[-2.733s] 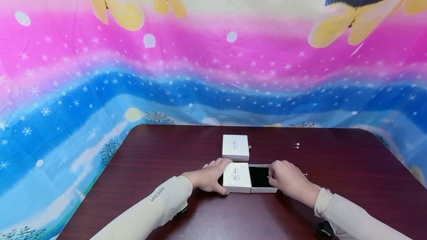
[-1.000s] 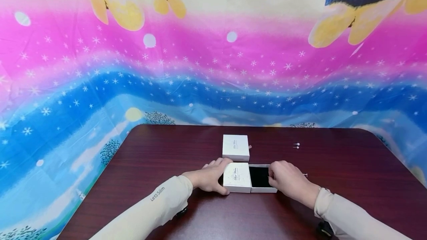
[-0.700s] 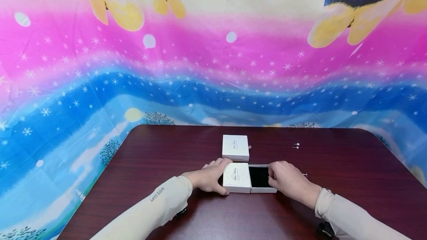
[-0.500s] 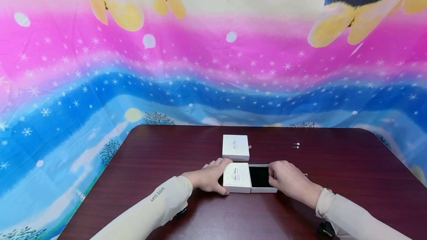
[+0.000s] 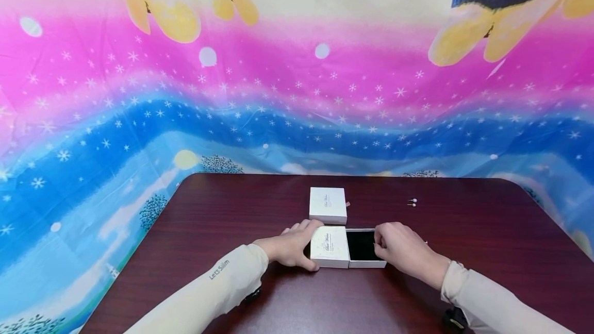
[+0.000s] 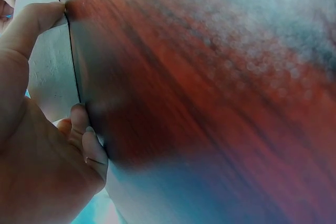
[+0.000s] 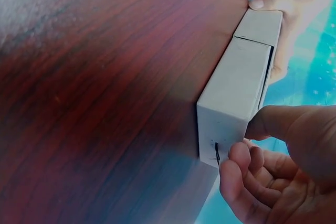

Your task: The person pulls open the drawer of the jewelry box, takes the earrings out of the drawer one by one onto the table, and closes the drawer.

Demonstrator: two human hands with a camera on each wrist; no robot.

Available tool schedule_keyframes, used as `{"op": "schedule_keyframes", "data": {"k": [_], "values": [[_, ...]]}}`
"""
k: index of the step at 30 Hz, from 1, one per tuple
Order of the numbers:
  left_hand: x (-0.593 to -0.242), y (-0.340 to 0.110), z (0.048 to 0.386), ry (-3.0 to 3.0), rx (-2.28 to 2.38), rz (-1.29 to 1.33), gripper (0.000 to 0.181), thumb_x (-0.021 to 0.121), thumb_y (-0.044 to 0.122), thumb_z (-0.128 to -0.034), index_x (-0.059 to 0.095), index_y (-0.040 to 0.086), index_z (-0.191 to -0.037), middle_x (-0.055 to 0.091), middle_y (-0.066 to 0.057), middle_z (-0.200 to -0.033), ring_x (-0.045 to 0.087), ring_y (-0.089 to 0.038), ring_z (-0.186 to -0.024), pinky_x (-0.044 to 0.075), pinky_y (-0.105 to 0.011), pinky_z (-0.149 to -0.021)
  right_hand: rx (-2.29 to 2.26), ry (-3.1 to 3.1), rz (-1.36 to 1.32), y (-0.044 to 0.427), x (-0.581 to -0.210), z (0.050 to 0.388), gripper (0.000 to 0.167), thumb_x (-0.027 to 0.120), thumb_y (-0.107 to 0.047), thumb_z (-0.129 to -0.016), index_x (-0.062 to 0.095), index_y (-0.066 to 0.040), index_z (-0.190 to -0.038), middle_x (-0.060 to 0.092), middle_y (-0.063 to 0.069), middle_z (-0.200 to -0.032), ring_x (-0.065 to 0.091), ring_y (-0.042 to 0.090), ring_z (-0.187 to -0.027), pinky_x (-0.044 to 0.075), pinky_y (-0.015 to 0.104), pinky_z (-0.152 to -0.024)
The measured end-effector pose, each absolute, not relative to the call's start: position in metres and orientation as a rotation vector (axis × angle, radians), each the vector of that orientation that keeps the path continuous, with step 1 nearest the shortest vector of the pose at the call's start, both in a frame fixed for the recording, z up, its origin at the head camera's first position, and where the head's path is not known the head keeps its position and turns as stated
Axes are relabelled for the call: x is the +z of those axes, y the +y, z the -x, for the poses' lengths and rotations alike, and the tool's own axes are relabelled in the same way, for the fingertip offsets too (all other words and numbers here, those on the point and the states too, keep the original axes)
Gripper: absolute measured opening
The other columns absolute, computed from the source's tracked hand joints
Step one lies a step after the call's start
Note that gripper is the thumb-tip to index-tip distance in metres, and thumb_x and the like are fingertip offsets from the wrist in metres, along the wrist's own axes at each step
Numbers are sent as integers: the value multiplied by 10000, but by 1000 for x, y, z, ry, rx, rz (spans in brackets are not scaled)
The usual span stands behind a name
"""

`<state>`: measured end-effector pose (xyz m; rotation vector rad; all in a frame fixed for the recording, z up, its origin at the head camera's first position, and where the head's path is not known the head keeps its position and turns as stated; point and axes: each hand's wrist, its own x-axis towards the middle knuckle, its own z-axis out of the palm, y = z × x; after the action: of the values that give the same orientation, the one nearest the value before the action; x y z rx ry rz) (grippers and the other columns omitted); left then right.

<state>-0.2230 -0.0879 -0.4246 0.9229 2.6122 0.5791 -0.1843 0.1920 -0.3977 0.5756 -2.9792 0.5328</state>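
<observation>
A white gift box with printed script has its sleeve [image 5: 329,247] on the left and its drawer [image 5: 366,264] pulled out to the right. Black lining [image 5: 361,246] fills the drawer. My left hand [image 5: 291,247] grips the sleeve, thumb on the near side and fingers on the far side. Over the drawer's right end, my right hand [image 5: 402,247] curls its fingers and brings thumb and fingertip together just above the lining. A tiny pale piece shows at those fingertips, too small to make out. A dark loop [image 7: 217,153] hangs from the drawer's end.
Behind the box stands a second white box [image 5: 327,204], shut, with a small pink tab at its right. Two stud earrings [image 5: 412,202] with pale round heads lie at the back right. Another small piece [image 5: 426,243] lies partly behind my right hand on the dark wooden table [image 5: 232,200].
My right hand has shifted very slightly up and to the right at the drawer. The left hand and both boxes have stayed put.
</observation>
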Motion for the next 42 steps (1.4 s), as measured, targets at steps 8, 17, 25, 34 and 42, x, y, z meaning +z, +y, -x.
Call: {"op": "schedule_keyframes", "data": {"k": [8, 17, 25, 34, 42], "values": [[-424, -88, 223, 2610, 571, -922, 888, 859, 340, -750, 331, 196, -1450, 482, -5, -1320, 439, -149, -1084, 349, -293, -903, 469, -3016, -504, 191, -397, 182, 173, 679, -51, -804, 607, -175, -707, 465, -88, -539, 415, 73, -530, 357, 265, -503], [-422, -87, 223, 2609, 569, -925, 886, 855, 341, -758, 329, 190, -1455, 481, -14, -1337, 442, -154, -1092, 353, -296, -906, 438, -3003, -510, 193, -396, 182, 175, 681, -69, -811, 599, -191, -716, 471, -95, -559, 418, 66, -528, 357, 270, -498], [-422, -88, 223, 2604, 570, -925, 886, 855, 340, -760, 330, 186, -1457, 479, -17, -1347, 437, -151, -1090, 351, -292, -903, 436, -2987, -513, 194, -393, 181, 177, 679, -78, -806, 592, -203, -715, 456, -103, -551, 414, 57, -528, 358, 269, -499], [-423, -88, 223, 2602, 570, -924, 903, 852, 348, -760, 324, 174, -1471, 480, -22, -1356, 445, -158, -1104, 356, -303, -921, 432, -2976, -505, 194, -392, 181, 182, 683, -85, -807, 589, -207, -710, 444, -104, -551, 407, 54, -531, 356, 268, -507], [-424, -89, 224, 2601, 582, -923, 903, 855, 346, -756, 327, 179, -1469, 483, -14, -1345, 441, -151, -1097, 353, -301, -917, 448, -2975, -498, 195, -390, 180, 183, 680, -87, -809, 598, -214, -708, 440, -110, -542, 413, 45, -535, 366, 264, -514]]}}
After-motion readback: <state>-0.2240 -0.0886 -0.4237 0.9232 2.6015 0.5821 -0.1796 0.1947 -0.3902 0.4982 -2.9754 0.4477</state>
